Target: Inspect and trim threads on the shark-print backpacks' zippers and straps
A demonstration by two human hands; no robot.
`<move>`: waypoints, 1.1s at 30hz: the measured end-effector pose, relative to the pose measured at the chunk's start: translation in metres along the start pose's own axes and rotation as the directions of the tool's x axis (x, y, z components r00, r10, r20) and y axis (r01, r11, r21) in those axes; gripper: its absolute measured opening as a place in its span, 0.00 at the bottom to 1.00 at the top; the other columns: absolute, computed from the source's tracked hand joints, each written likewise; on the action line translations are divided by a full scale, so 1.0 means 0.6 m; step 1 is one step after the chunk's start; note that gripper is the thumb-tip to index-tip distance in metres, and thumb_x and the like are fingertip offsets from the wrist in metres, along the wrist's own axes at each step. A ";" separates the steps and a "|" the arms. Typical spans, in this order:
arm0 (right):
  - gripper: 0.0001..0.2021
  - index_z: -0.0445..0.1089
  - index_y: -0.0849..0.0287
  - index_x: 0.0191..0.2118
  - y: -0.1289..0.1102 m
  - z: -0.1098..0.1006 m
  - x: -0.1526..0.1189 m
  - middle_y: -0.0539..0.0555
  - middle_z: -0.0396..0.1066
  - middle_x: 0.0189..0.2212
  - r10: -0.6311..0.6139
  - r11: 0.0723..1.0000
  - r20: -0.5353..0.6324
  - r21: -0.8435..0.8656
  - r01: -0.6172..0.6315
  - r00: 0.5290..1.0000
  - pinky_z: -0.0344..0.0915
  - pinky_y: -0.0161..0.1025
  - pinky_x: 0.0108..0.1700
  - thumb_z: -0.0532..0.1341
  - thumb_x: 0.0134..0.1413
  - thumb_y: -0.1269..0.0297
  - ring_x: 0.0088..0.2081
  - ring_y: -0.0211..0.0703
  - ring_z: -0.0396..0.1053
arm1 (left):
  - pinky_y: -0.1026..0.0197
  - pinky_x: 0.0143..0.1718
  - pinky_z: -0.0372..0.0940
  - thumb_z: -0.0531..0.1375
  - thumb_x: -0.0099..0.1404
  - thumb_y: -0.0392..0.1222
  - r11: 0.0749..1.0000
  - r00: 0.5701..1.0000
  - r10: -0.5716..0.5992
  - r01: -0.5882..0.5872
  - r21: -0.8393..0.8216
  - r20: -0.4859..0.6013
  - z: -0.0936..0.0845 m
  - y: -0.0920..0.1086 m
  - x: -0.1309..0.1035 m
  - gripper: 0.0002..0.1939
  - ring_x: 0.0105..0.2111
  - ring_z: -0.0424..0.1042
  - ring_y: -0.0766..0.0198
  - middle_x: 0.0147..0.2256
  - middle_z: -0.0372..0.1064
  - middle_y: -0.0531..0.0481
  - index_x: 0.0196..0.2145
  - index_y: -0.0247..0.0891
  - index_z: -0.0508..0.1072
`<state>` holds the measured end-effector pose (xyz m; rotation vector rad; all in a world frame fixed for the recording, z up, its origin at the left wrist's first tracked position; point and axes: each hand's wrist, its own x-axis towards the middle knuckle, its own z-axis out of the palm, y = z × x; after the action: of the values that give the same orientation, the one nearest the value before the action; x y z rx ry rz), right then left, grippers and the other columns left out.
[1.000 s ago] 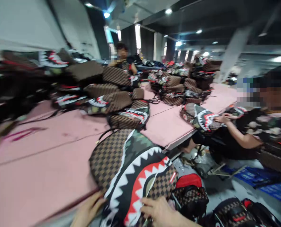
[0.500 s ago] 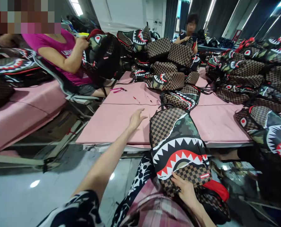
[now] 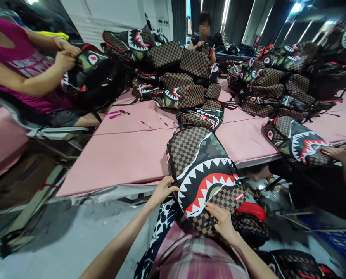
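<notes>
A brown checkered backpack (image 3: 202, 166) with a shark-mouth print leans from my lap against the edge of the pink table (image 3: 126, 155). My left hand (image 3: 164, 190) is at its left side, thumb on the front and fingers around the side edge. Near the bottom of the print, my right hand (image 3: 221, 219) pinches the lower front of the same backpack; whatever lies between its fingertips is too small to make out.
Piled backpacks (image 3: 187, 97) stand beyond mine, with another pile (image 3: 266, 85) farther right. Pink-handled pliers (image 3: 117, 113) and a red pen (image 3: 145, 124) lie on the table. One person sits at left; another's hands (image 3: 341, 153) touch a backpack at right.
My left hand has come down from above the table onto the backpack's left side. My right hand stays at its lower front. The view has shifted right, showing another person's hands there.
</notes>
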<state>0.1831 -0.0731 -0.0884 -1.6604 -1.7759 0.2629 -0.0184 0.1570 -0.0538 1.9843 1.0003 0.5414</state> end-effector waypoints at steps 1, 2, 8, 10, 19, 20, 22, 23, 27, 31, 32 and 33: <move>0.22 0.69 0.57 0.48 -0.017 -0.011 0.007 0.55 0.70 0.48 -0.020 0.998 -0.088 0.059 0.025 0.996 0.70 0.39 0.39 0.50 0.49 0.79 0.44 0.42 0.72 | 0.63 0.31 0.57 0.59 0.52 0.47 1.000 0.999 0.023 -0.023 0.007 -0.029 -0.024 0.036 0.001 0.11 0.28 0.62 0.64 0.25 0.62 0.55 0.23 0.37 0.64; 0.20 0.68 0.57 0.48 -0.035 -0.021 0.014 0.56 0.71 0.46 -0.026 0.992 -0.171 0.119 0.047 0.985 0.70 0.40 0.41 0.50 0.52 0.78 0.45 0.42 0.71 | 0.64 0.29 0.57 0.59 0.54 0.47 0.998 0.997 0.059 -0.058 0.016 -0.057 -0.050 0.077 0.002 0.12 0.27 0.61 0.65 0.24 0.61 0.55 0.23 0.37 0.64; 0.15 0.68 0.54 0.47 -0.105 -0.071 0.057 0.54 0.73 0.42 0.135 0.948 -0.416 0.318 0.005 0.899 0.70 0.41 0.45 0.52 0.57 0.73 0.43 0.42 0.72 | 0.64 0.29 0.57 0.60 0.58 0.50 0.858 0.874 0.444 -0.350 0.376 -0.199 -0.123 0.295 0.005 0.13 0.27 0.63 0.67 0.26 0.65 0.54 0.27 0.36 0.68; 0.13 0.68 0.54 0.46 -0.101 -0.088 0.078 0.54 0.73 0.41 0.240 0.930 -0.482 0.362 -0.057 0.843 0.69 0.41 0.44 0.53 0.58 0.72 0.43 0.42 0.72 | 0.63 0.29 0.57 0.61 0.58 0.49 0.775 0.880 0.464 -0.348 0.528 -0.103 -0.080 0.301 0.001 0.13 0.27 0.64 0.65 0.26 0.66 0.52 0.28 0.36 0.69; 0.13 0.66 0.56 0.48 -0.101 -0.126 0.176 0.56 0.70 0.45 -0.013 0.946 -0.122 0.320 0.051 0.993 0.64 0.39 0.48 0.51 0.60 0.67 0.46 0.42 0.68 | 0.61 0.39 0.64 0.50 0.66 0.33 0.656 0.833 0.548 -0.484 0.579 0.075 -0.010 0.246 -0.038 0.10 0.39 0.67 0.62 0.37 0.70 0.46 0.38 0.35 0.70; 0.12 0.66 0.57 0.48 -0.103 -0.125 0.180 0.57 0.70 0.44 -0.025 0.960 -0.091 0.276 0.049 0.996 0.64 0.38 0.46 0.51 0.60 0.67 0.46 0.42 0.68 | 0.59 0.44 0.64 0.50 0.66 0.33 0.620 0.815 0.574 -0.496 0.608 0.079 -0.034 0.251 -0.030 0.11 0.45 0.66 0.60 0.42 0.69 0.45 0.42 0.35 0.69; 0.10 0.67 0.58 0.44 -0.109 -0.127 0.189 0.56 0.70 0.40 -0.067 0.987 0.028 0.151 0.062 0.997 0.64 0.36 0.41 0.51 0.60 0.67 0.41 0.41 0.69 | 0.52 0.53 0.57 0.55 0.64 0.37 0.503 0.791 0.577 -0.539 0.676 0.201 -0.076 0.262 -0.008 0.16 0.55 0.57 0.54 0.50 0.64 0.43 0.49 0.37 0.66; 0.09 0.68 0.58 0.41 -0.112 -0.130 0.195 0.55 0.70 0.38 -0.087 0.994 0.113 0.075 0.079 0.990 0.63 0.36 0.38 0.52 0.59 0.67 0.38 0.41 0.69 | 0.48 0.55 0.53 0.57 0.62 0.41 0.443 0.785 0.544 -0.568 0.694 0.296 -0.091 0.268 0.004 0.20 0.58 0.52 0.52 0.54 0.61 0.43 0.51 0.38 0.64; 0.06 0.69 0.58 0.35 -0.122 -0.151 0.227 0.53 0.69 0.31 -0.073 0.968 0.425 -0.187 0.166 0.902 0.55 0.34 0.30 0.58 0.54 0.63 0.32 0.41 0.68 | 0.40 0.58 0.43 0.64 0.52 0.53 0.309 0.815 0.301 -0.575 0.757 0.496 -0.095 0.288 0.034 0.39 0.62 0.42 0.39 0.62 0.46 0.34 0.57 0.35 0.58; 0.07 0.69 0.59 0.32 -0.119 -0.152 0.230 0.54 0.69 0.31 -0.048 0.939 0.544 -0.262 0.224 0.838 0.47 0.35 0.25 0.63 0.48 0.63 0.28 0.40 0.66 | 0.39 0.59 0.40 0.66 0.47 0.51 0.221 0.874 0.162 -0.485 0.846 0.458 -0.052 0.289 0.031 0.48 0.61 0.40 0.34 0.62 0.41 0.29 0.60 0.28 0.53; 0.05 0.68 0.59 0.30 -0.118 -0.149 0.226 0.53 0.68 0.30 -0.059 0.948 0.528 -0.236 0.213 0.847 0.46 0.35 0.25 0.62 0.48 0.65 0.27 0.39 0.65 | 0.40 0.60 0.39 0.67 0.47 0.51 0.209 0.883 0.152 -0.467 0.859 0.443 -0.041 0.285 0.029 0.49 0.61 0.40 0.34 0.62 0.41 0.29 0.61 0.27 0.52; 0.03 0.66 0.59 0.28 -0.118 -0.145 0.220 0.51 0.67 0.28 -0.079 0.964 0.502 -0.182 0.195 0.861 0.46 0.34 0.25 0.61 0.49 0.67 0.27 0.38 0.64 | 0.40 0.60 0.38 0.66 0.47 0.49 0.204 0.889 0.156 -0.456 0.866 0.431 -0.030 0.279 0.028 0.50 0.61 0.39 0.34 0.62 0.40 0.29 0.61 0.25 0.51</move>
<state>0.1841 0.0136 0.0617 -1.7141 -2.3742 0.4650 0.0546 0.1223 0.0950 3.3354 0.7789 -0.3105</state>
